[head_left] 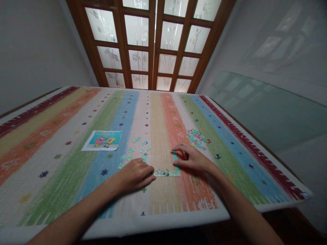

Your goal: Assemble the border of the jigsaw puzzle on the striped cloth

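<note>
A joined strip of jigsaw puzzle pieces point(167, 173) lies flat near the front of the table. My left hand point(138, 174) is closed at its left end, fingertips on the pieces and partly covering them. At the strip's right end, a short column of teal jigsaw pieces point(175, 157) runs away from me. My right hand point(191, 157) curves round this column, with fingertips at its far end and the thumb low beside it. Several loose teal jigsaw pieces point(130, 150) are scattered just beyond my left hand.
A heap of mixed jigsaw pieces point(196, 139) lies beyond my right hand. To the left is a printed picture of cartoon figures point(103, 140). A striped cloth point(63, 163) covers the table. Wooden doors with glass panes point(153, 47) stand behind, with walls at both sides.
</note>
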{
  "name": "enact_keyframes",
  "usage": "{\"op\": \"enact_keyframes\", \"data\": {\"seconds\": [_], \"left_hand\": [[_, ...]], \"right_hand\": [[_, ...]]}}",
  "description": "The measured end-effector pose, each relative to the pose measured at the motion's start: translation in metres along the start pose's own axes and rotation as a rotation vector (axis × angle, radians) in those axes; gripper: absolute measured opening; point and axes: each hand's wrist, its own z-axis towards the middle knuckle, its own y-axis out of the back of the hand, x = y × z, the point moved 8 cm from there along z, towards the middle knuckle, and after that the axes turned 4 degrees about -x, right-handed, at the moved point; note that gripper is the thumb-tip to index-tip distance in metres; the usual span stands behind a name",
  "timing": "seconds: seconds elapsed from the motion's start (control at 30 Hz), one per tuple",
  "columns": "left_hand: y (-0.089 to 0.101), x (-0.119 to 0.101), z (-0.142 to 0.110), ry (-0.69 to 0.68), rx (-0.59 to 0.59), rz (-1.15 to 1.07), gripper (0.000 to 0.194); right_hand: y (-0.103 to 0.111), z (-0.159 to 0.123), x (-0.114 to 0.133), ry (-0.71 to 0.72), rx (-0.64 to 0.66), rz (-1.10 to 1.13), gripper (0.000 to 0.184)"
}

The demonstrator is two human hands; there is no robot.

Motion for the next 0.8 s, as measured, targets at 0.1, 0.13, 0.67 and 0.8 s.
{"op": "enact_keyframes", "data": {"seconds": [0.1,0.13,0.67,0.8], "left_hand": [[0.000,-0.002,0.000,-0.013,-0.010,0.023,0.029],[0.000,-0.002,0.000,-0.016,-0.013,0.026,0.030],[0.030,0.045,-0.009,0.311,0.263,0.156,0.060],[0.029,0.046,-0.009,0.315,0.276,0.146,0.056]], "right_hand": [[0.000,-0.003,-0.001,-0.001,0.050,-0.007,0.047],[0.000,-0.004,-0.001,-0.001,0.069,-0.008,0.051],[-0.008,-0.014,0.000,-0.015,0.261,-0.145,0.094],[-0.007,-0.015,0.003,-0.027,0.256,-0.176,0.088]]}}
